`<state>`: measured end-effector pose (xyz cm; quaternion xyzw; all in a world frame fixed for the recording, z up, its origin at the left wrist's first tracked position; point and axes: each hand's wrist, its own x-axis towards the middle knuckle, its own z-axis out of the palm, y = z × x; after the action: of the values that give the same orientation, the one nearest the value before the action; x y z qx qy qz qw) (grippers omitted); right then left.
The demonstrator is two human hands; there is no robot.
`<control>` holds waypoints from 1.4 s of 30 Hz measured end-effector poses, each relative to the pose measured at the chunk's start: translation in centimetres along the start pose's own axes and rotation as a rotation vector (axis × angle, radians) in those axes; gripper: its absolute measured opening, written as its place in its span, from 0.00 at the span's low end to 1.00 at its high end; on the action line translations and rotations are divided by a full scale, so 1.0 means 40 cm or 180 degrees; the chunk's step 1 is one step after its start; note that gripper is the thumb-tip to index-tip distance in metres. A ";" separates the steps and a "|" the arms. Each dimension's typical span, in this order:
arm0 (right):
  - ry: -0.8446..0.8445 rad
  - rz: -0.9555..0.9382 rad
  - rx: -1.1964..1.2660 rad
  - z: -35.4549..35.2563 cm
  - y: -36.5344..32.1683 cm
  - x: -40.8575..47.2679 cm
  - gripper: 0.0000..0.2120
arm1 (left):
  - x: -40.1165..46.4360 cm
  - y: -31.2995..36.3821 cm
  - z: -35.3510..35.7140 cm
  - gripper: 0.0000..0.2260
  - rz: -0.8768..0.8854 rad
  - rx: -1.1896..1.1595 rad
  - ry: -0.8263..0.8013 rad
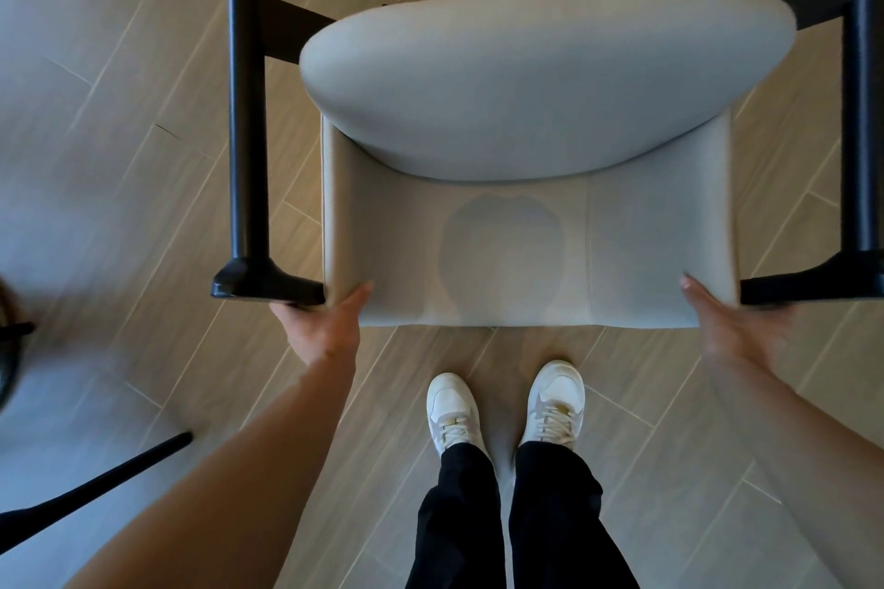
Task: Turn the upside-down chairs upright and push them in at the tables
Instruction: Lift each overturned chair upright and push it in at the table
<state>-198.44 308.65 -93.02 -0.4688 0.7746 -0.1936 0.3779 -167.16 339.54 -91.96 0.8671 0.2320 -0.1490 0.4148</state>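
Note:
A chair (521, 225) with pale grey upholstery and black legs fills the middle of the head view, held in front of me above the floor. Its cushioned seat faces me, and its backrest panel lies near my hands. The black legs run up out of the picture on both sides. My left hand (320, 325) grips the backrest's left corner, thumb on the fabric and fingers hidden behind. My right hand (736, 325) grips the right corner in the same way.
Wood-look plank floor (143, 110) lies all around. My feet in white sneakers (507, 407) stand just below the chair. A black leg of another piece of furniture (95, 488) slants in at the lower left, with a blurred dark object at the left edge.

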 end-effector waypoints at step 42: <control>0.0032 0.0459 0.0316 -0.001 0.024 0.049 0.35 | 0.035 0.006 -0.020 0.25 -0.0155 0.0265 -0.0030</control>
<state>-199.57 307.39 -94.41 -0.3915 0.7976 -0.2064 0.4097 -165.79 340.43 -91.92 0.8771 0.2447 -0.1727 0.3756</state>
